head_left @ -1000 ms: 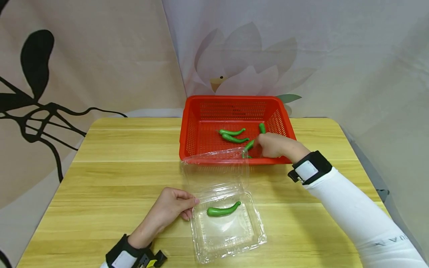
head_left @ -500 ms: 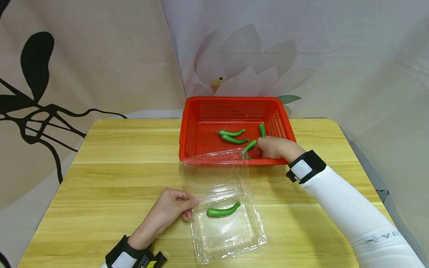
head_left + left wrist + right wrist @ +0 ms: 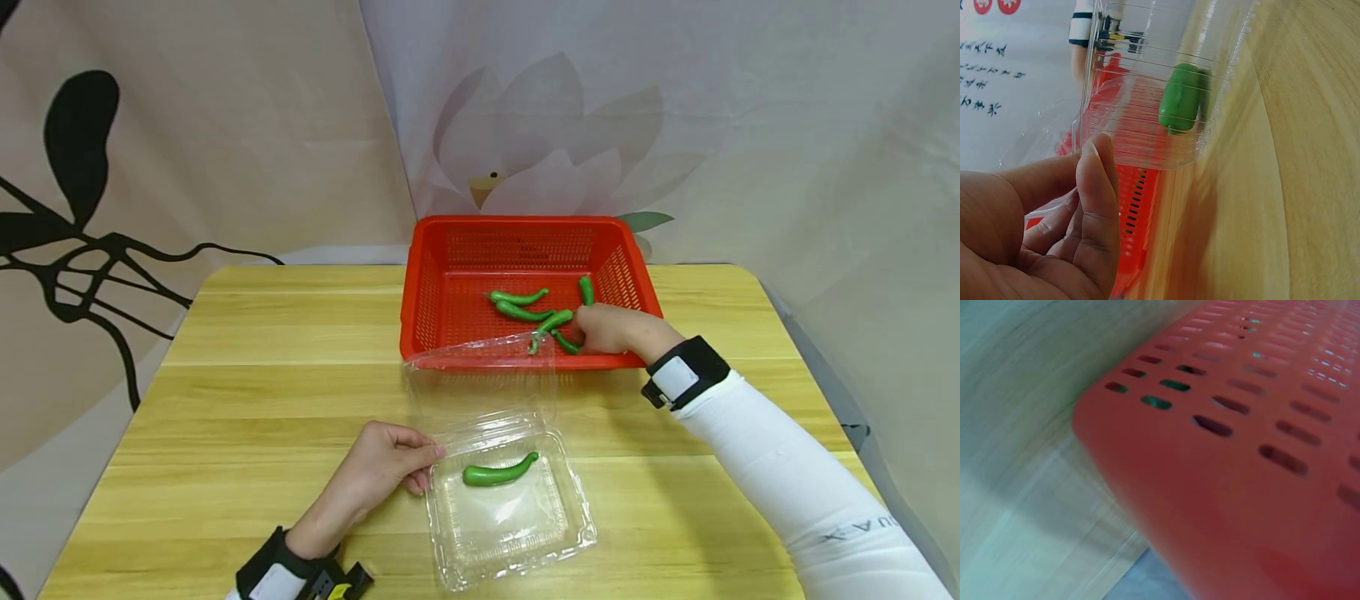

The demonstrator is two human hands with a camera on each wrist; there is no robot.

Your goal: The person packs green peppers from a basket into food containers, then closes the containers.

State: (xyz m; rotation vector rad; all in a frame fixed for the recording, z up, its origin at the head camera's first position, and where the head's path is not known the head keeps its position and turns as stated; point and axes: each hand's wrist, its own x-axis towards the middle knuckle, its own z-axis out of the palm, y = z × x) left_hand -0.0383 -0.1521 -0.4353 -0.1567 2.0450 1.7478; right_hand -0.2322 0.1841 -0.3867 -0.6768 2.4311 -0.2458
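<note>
My left hand (image 3: 393, 457) pinches the left rim of a clear plastic clamshell box (image 3: 506, 550), which lies with its lid raised toward the basket. One green chili pepper (image 3: 498, 472) lies in the box's base; the left wrist view shows this chili (image 3: 1180, 97) through the clear wall. My right hand (image 3: 617, 327) reaches over the front right wall of a red basket (image 3: 480, 223). Its fingertips point down among green chilies (image 3: 553, 320), hidden behind the hand, so whether they hold one cannot be seen. The right wrist view shows mostly the basket's slotted wall (image 3: 1166, 462).
Several more chilies (image 3: 517, 297) lie loose on the basket floor. The box lid (image 3: 480, 387) leans on the basket's front rim. A wooden table (image 3: 262, 400) carries everything, with a patterned cloth backdrop (image 3: 300, 125) behind it.
Inside the basket, the chili by my right fingers has shifted slightly, and another beside it shows more. My right hand first moved slightly left. My left hand and the box stayed still.
</note>
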